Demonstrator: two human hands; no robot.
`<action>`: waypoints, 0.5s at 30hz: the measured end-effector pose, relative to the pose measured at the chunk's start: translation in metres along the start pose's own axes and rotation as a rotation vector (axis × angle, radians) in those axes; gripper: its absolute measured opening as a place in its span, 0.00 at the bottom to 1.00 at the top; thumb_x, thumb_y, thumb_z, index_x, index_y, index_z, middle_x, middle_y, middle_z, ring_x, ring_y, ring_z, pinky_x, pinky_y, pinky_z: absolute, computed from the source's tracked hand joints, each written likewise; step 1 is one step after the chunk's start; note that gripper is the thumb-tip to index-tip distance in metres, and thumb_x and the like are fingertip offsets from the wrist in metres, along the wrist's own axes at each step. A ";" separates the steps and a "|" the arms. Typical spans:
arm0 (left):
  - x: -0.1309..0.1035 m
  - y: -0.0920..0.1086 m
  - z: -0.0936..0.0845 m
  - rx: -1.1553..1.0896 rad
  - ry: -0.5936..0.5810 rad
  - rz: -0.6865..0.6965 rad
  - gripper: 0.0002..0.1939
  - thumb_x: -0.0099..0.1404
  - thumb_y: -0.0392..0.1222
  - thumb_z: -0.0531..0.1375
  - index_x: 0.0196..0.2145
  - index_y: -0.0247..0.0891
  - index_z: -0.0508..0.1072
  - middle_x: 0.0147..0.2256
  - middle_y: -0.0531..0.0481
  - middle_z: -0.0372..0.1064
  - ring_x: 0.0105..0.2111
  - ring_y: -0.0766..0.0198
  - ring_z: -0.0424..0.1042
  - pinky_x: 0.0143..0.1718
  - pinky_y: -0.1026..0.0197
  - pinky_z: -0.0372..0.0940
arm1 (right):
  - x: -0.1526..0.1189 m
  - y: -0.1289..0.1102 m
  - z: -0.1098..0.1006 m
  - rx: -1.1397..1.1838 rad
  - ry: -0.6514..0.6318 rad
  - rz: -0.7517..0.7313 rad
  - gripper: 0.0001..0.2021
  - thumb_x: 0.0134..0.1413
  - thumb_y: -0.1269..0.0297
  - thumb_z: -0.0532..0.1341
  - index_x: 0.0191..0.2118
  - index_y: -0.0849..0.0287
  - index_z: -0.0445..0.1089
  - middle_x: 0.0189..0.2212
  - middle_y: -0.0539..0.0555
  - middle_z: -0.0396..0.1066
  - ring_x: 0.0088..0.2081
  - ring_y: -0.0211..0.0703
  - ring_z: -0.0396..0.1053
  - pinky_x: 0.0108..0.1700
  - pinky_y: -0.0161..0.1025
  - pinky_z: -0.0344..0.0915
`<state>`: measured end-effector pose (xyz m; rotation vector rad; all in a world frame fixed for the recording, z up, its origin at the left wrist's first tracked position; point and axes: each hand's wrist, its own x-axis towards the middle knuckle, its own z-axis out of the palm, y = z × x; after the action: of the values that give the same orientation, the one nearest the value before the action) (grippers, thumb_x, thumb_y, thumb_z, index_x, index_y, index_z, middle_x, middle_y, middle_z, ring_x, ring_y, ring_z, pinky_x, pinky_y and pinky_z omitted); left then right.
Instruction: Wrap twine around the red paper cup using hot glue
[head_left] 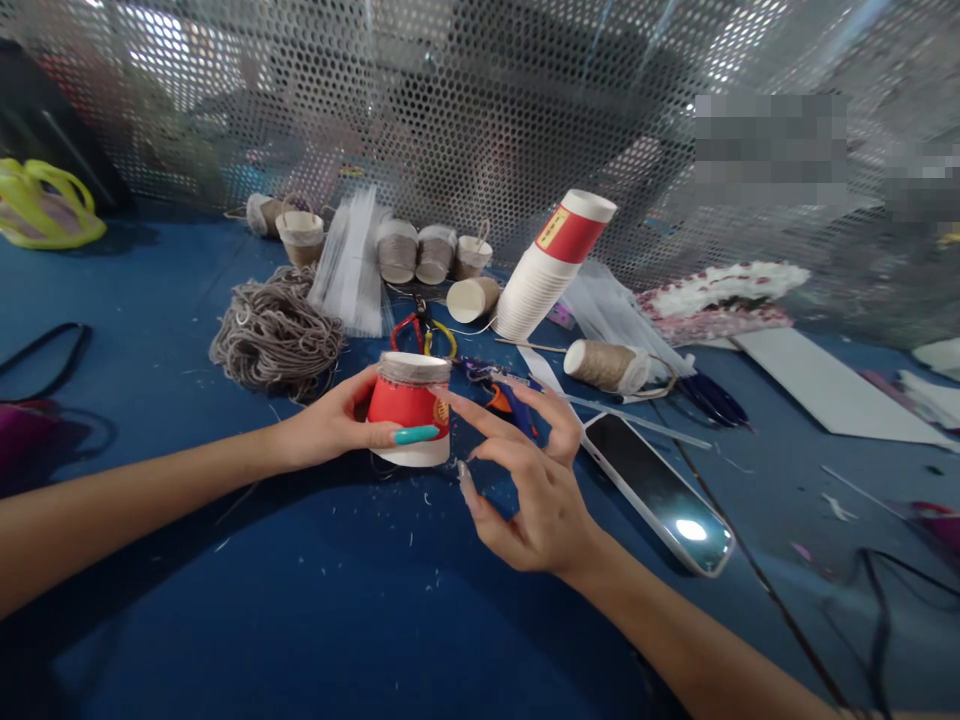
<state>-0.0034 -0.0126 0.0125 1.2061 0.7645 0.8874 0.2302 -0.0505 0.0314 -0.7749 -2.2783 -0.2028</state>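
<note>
- Tabletop (360, 630): smooth blue, pale scraps, under grip
- Cup stack (534, 285): ribbed white paper, tilted, behind & R of grip
- Cord heap (277, 335): tangled grey, behind & L
- R hand (536, 480): fingers apart, just beside cup, contact unclear
- L hand (341, 420): clamped on cup
- Cup (403, 408): red/wht, tapered, in L hand; narrow end up, long axis approx. vert.
- Cord band (412, 371): grey, ridged, round cup's top

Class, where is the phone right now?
In the head view, the phone lies on the blue table, just right of the person's right hand, with a twine-wrapped cup beyond it.
</note>
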 end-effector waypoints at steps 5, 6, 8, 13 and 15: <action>0.001 0.002 0.002 0.009 -0.008 -0.025 0.29 0.51 0.45 0.71 0.50 0.39 0.70 0.47 0.44 0.75 0.49 0.48 0.72 0.49 0.52 0.67 | -0.002 -0.001 -0.003 0.053 0.071 -0.069 0.09 0.45 0.70 0.57 0.33 0.51 0.59 0.54 0.43 0.73 0.55 0.56 0.62 0.54 0.59 0.56; 0.001 0.003 0.002 0.009 -0.017 -0.028 0.29 0.51 0.45 0.71 0.50 0.39 0.70 0.48 0.43 0.75 0.49 0.48 0.72 0.49 0.52 0.67 | -0.003 -0.002 -0.004 0.057 0.079 -0.077 0.09 0.44 0.70 0.57 0.33 0.51 0.59 0.53 0.42 0.73 0.55 0.56 0.62 0.53 0.59 0.56; 0.001 0.002 0.001 0.004 -0.042 -0.023 0.29 0.51 0.44 0.71 0.50 0.39 0.70 0.48 0.43 0.75 0.50 0.47 0.72 0.48 0.52 0.67 | -0.003 -0.002 -0.004 0.053 0.077 -0.069 0.10 0.43 0.71 0.58 0.33 0.51 0.59 0.52 0.42 0.74 0.55 0.56 0.62 0.53 0.59 0.55; 0.001 -0.002 -0.002 -0.012 -0.089 0.014 0.30 0.52 0.42 0.71 0.52 0.38 0.70 0.49 0.43 0.74 0.50 0.48 0.72 0.50 0.52 0.67 | 0.000 0.000 -0.004 0.049 0.036 -0.042 0.09 0.46 0.71 0.57 0.34 0.52 0.58 0.52 0.45 0.74 0.53 0.55 0.62 0.50 0.56 0.59; 0.001 -0.003 -0.004 -0.004 -0.127 0.032 0.31 0.52 0.42 0.71 0.53 0.38 0.69 0.51 0.42 0.73 0.51 0.48 0.72 0.51 0.51 0.66 | 0.002 0.000 -0.003 0.057 0.047 -0.045 0.08 0.47 0.72 0.57 0.34 0.53 0.59 0.51 0.47 0.75 0.53 0.55 0.62 0.51 0.56 0.58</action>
<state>-0.0058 -0.0098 0.0088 1.2615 0.6427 0.8300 0.2310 -0.0506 0.0346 -0.6833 -2.2482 -0.1739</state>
